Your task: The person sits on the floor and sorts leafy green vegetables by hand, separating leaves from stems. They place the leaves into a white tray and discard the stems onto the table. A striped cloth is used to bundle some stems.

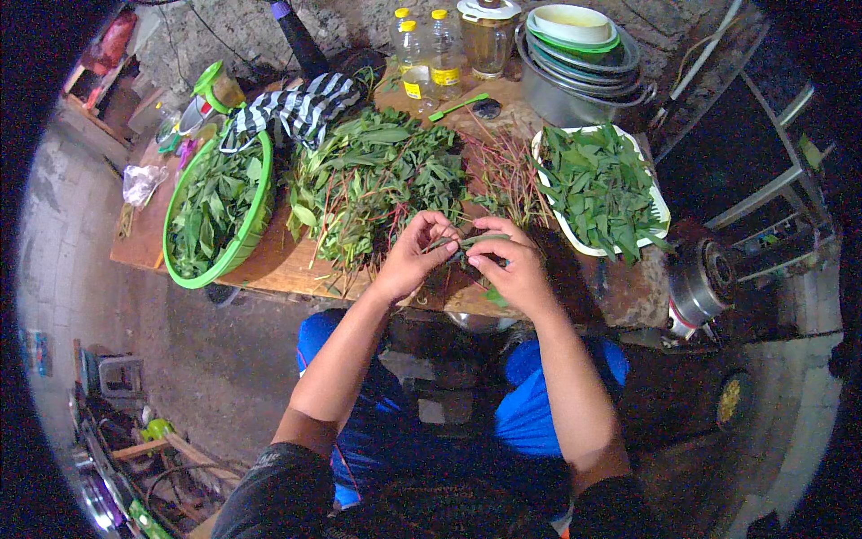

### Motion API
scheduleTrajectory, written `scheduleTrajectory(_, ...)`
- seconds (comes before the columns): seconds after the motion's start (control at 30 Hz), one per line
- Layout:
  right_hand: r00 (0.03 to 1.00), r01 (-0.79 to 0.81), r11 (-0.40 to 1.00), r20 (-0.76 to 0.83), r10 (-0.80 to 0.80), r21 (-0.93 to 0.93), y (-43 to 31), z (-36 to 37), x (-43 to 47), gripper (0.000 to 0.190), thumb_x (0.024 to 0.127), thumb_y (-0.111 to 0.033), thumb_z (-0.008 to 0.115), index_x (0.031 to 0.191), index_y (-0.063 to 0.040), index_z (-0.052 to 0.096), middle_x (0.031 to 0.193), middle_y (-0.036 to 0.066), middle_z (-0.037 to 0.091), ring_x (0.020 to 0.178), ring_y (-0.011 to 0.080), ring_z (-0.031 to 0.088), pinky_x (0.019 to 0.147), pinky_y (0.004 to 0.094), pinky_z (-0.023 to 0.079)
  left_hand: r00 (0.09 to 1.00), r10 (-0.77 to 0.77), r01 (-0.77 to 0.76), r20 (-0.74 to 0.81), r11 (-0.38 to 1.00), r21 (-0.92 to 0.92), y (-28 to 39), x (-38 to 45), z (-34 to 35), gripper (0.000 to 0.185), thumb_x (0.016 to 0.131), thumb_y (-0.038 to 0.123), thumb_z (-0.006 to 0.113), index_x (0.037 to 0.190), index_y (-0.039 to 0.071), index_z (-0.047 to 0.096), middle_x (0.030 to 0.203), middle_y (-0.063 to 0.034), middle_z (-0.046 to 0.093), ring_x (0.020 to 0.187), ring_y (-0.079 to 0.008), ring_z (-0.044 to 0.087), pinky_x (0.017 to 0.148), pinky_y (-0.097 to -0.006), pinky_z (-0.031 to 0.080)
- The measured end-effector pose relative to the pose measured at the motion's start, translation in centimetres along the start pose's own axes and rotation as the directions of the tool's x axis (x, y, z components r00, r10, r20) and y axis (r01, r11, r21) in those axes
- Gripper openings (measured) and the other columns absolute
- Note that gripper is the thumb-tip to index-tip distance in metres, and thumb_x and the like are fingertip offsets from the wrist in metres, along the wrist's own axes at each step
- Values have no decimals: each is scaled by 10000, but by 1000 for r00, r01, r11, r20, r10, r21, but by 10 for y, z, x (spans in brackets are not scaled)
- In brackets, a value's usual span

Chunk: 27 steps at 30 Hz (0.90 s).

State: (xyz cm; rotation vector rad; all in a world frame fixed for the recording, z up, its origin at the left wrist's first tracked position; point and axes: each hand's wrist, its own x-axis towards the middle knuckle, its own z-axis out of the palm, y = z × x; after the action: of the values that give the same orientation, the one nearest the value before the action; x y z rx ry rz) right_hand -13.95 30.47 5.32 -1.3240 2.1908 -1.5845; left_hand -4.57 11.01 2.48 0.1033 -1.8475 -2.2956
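My left hand [416,259] and my right hand [515,269] meet over the table's front edge, both pinching a small leafy sprig [481,238] between thumb and fingers. Just beyond them lies a large heap of leafy green stems [384,182], some of the stems reddish. Bare reddish stalks [508,168] are piled to its right. Past my right hand, a white plastic basket [568,232] is filled with loose green leaves [599,188]. A green-rimmed basket [264,202] on the left holds more leaves [215,215].
At the back stand clear plastic bottles [444,50] with yellow caps, a lidded jar [489,47] and a metal pot [559,104] stacked with bowls. A green-handled tool [458,108] lies before them. A striped cloth [289,111] touches the left basket. A metal burner [700,283] is at right.
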Motion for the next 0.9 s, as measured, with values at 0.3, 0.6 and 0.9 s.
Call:
scheduleTrajectory(0.3, 967, -252, 946, 18, 253, 204, -6, 6, -1, 306, 868, -57, 757, 1165, -35, 686, 1167, 75, 697, 1023, 177, 675, 884, 321, 527, 997, 48, -51, 63, 998, 45, 2, -1, 5, 409, 911, -58, 689, 1232, 67, 469, 1082, -28, 627, 1055, -119, 604, 958, -290, 489)
scheduleTrajectory(0.6, 995, -85, 995, -65, 81, -51, 1, 4, -2, 159, 865, -49, 732, 1023, -29, 720, 949, 121, 717, 883, 280, 693, 798, 365, 548, 998, -5, -2, 70, 995, 100, 3, -4, 10, 413, 914, -66, 685, 1239, 71, 470, 1057, -45, 645, 1029, -122, 620, 929, -286, 499)
scheduleTrajectory(0.9, 966, -163, 979, -223, 132, -126, 3, -18, 3, 100, 885, -60, 709, 980, -31, 717, 936, 129, 724, 875, 290, 695, 802, 368, 553, 997, 0, -11, 74, 989, 147, -2, -2, 7, 423, 895, -96, 665, 1233, 65, 468, 1019, -29, 618, 982, -112, 607, 910, -276, 486)
